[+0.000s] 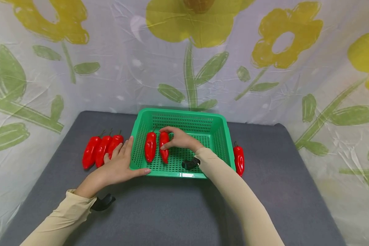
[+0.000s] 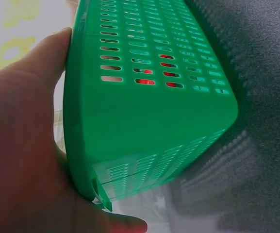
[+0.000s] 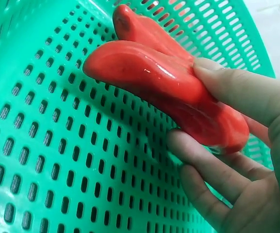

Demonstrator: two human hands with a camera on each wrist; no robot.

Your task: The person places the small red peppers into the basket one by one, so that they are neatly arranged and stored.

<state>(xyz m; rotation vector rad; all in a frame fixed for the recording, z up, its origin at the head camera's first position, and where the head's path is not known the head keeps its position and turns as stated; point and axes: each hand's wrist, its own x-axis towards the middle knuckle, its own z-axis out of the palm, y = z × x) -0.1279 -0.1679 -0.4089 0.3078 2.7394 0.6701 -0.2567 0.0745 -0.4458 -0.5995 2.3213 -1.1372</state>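
Observation:
My right hand [image 1: 181, 138] pinches a glossy red pepper [image 3: 149, 77] between thumb and fingers inside the green plastic basket [image 1: 227, 143]. A second red pepper [image 1: 150, 147] lies in the basket just left of the held one; part of it shows behind the held pepper in the right wrist view. At the basket's near left corner, my left hand [image 1: 118, 165] rests with its fingers spread along the left side and its thumb on the front rim. The left wrist view shows this hand [image 2: 28, 131] against the rim, with red showing through the wall's slots.
Three red peppers [image 1: 102, 150] lie side by side on the grey table [image 1: 172, 212], left of the basket and close to my left fingers. Another red pepper [image 1: 238, 160] lies against the basket's right side. A flower-patterned curtain [image 1: 123, 75] surrounds the table's back and sides.

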